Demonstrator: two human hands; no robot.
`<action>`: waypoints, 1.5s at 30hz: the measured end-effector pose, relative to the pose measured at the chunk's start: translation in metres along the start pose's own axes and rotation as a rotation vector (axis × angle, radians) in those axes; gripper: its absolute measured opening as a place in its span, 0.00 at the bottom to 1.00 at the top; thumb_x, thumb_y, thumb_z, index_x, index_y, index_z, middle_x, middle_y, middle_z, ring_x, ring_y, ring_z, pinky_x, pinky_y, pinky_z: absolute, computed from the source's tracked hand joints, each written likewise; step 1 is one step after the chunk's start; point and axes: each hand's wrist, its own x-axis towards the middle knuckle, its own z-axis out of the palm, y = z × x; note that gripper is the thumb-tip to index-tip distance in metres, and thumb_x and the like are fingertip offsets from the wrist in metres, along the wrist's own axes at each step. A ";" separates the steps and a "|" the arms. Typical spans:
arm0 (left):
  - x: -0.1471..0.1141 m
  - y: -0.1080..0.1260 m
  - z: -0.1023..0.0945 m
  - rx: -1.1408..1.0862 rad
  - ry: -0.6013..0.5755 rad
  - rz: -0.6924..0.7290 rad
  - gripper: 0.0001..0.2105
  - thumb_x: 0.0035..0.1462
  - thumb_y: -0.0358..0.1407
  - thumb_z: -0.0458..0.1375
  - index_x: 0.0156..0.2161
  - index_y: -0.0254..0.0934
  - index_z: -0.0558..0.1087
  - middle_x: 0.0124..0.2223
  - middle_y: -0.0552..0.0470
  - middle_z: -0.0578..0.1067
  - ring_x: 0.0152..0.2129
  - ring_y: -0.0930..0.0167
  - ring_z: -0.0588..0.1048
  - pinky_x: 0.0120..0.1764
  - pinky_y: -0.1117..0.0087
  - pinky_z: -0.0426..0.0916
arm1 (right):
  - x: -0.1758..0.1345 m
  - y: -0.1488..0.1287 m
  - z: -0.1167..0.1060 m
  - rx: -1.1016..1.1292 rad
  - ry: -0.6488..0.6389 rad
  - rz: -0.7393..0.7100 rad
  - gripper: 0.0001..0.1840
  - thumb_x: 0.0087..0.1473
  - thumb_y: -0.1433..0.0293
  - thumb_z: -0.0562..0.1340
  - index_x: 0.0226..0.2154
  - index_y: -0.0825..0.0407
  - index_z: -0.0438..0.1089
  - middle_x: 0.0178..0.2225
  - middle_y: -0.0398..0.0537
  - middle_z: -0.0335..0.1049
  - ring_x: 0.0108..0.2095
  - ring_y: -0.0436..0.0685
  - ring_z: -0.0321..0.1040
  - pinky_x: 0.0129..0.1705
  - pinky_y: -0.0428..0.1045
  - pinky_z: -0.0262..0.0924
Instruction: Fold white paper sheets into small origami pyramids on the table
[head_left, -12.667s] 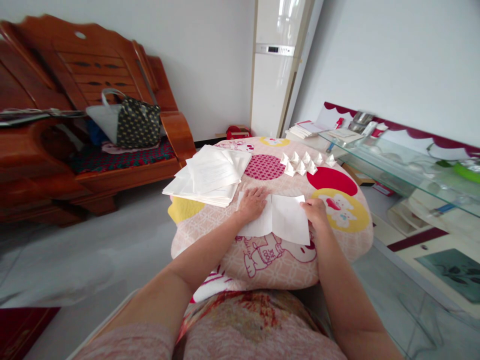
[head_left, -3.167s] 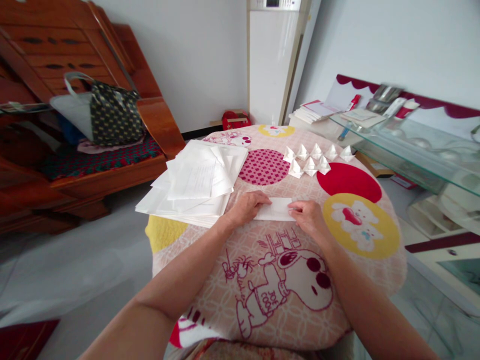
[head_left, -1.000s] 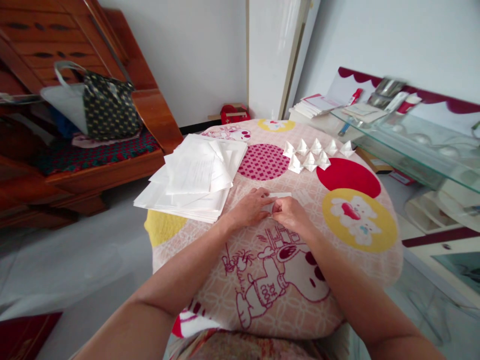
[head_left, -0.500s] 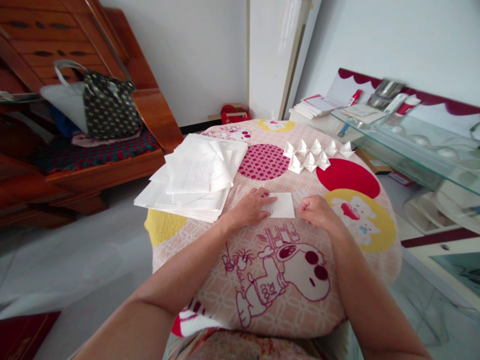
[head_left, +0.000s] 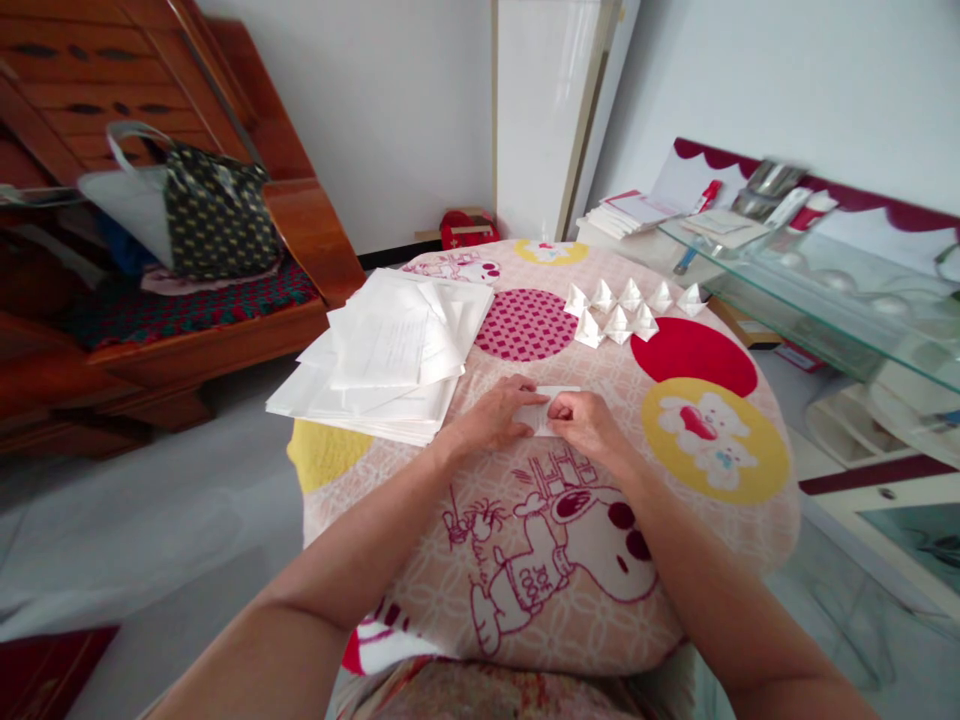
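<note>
A small folded piece of white paper (head_left: 541,424) lies on the cloth-covered table in front of me, partly hidden by my fingers. My left hand (head_left: 496,412) rests on its left part, thumb and index finger apart and pressing down. Curled over the right part of the paper is my right hand (head_left: 588,424), its fingers closed at the folded edge. Beyond my hands stand several folded paper boats (head_left: 616,322) in two rows. To the left a loose stack of white sheets (head_left: 375,350), some with faint print, lies at the table's edge.
A patterned tablecloth (head_left: 510,540) covers the round table. On the right, a glass shelf (head_left: 840,310) with papers and metal bowls stands close by. A wooden bench (head_left: 300,230) at left bears a dark patterned bag (head_left: 217,210). A red bag (head_left: 469,230) sits on the floor behind.
My right hand has moved left onto the paper, bringing its right part over toward my left hand. The paper now looks narrower. My left hand has stayed almost in place.
</note>
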 end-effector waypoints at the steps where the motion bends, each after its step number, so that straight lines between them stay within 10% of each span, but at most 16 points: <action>1: 0.000 -0.002 -0.001 -0.012 -0.014 0.000 0.24 0.53 0.31 0.66 0.56 0.43 0.78 0.60 0.43 0.72 0.56 0.57 0.72 0.60 0.51 0.67 | 0.000 0.001 0.000 0.000 0.004 -0.001 0.05 0.43 0.78 0.62 0.23 0.53 0.73 0.23 0.42 0.73 0.25 0.51 0.66 0.30 0.46 0.56; 13: -0.018 -0.037 -0.022 -0.090 -0.139 0.127 0.35 0.54 0.29 0.63 0.67 0.46 0.66 0.72 0.45 0.61 0.67 0.58 0.62 0.67 0.50 0.58 | -0.003 -0.004 -0.002 -0.032 -0.036 0.048 0.05 0.47 0.78 0.63 0.26 0.54 0.75 0.22 0.42 0.72 0.24 0.51 0.67 0.29 0.45 0.56; 19: -0.014 -0.023 -0.032 -0.190 0.127 -0.094 0.20 0.60 0.29 0.56 0.57 0.37 0.77 0.53 0.46 0.80 0.47 0.65 0.78 0.52 0.62 0.73 | -0.022 -0.022 0.001 -0.514 -0.108 -0.173 0.07 0.60 0.73 0.62 0.33 0.54 0.77 0.37 0.53 0.75 0.35 0.56 0.70 0.35 0.48 0.57; 26: -0.008 0.013 -0.017 -0.009 -0.012 0.111 0.09 0.58 0.35 0.64 0.44 0.36 0.81 0.46 0.46 0.81 0.45 0.64 0.79 0.53 0.63 0.71 | -0.026 -0.023 0.018 -0.777 -0.189 -0.317 0.16 0.68 0.73 0.54 0.41 0.57 0.78 0.42 0.61 0.74 0.41 0.61 0.70 0.39 0.51 0.59; 45: -0.013 0.011 0.016 0.238 0.159 0.085 0.10 0.68 0.34 0.52 0.39 0.34 0.75 0.37 0.44 0.78 0.36 0.66 0.77 0.42 0.67 0.70 | -0.016 0.001 0.019 -0.745 0.056 -0.331 0.13 0.63 0.75 0.55 0.37 0.56 0.77 0.38 0.57 0.75 0.38 0.59 0.72 0.38 0.51 0.57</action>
